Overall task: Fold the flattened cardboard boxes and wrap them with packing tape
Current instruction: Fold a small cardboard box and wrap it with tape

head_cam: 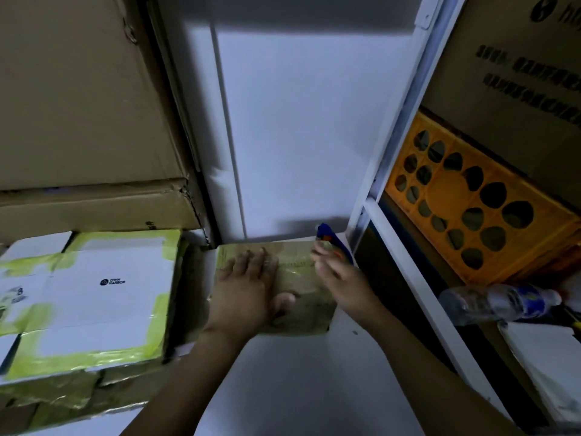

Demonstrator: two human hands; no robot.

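- Cardboard box (301, 275), small and already glossy with tape, pinned to the white surface (298, 372) under the left hand (248, 281), palm down, fingers straight and spread.
- Gripped in the right hand (341, 278), at the box's far right corner: blue and orange tape dispenser (333, 243), fingers curled round it, though blurred.
- Looked mid-wrap, with tape being run across the top. Called for steady pressure from the flat palm, tape kept taut and drawn away from that palm, then rubbed down toward the gripping hand to avoid creases.
- Close to the left of the pressing hand: larger white box (94, 294) edged in yellow-green tape; touching the small one or not, impossible to tell.
- Beyond that, stacked high: plain brown cartons (78, 89).
- Just past the gripping hand: upright white panel (314, 121), leaving little room for the dispenser's swing, a likely snag.
- Right of the gripping hand, behind a white frame post (405, 262): orange crate (456, 196), plastic bottle (500, 302) on its side, printed carton (518, 73) above.
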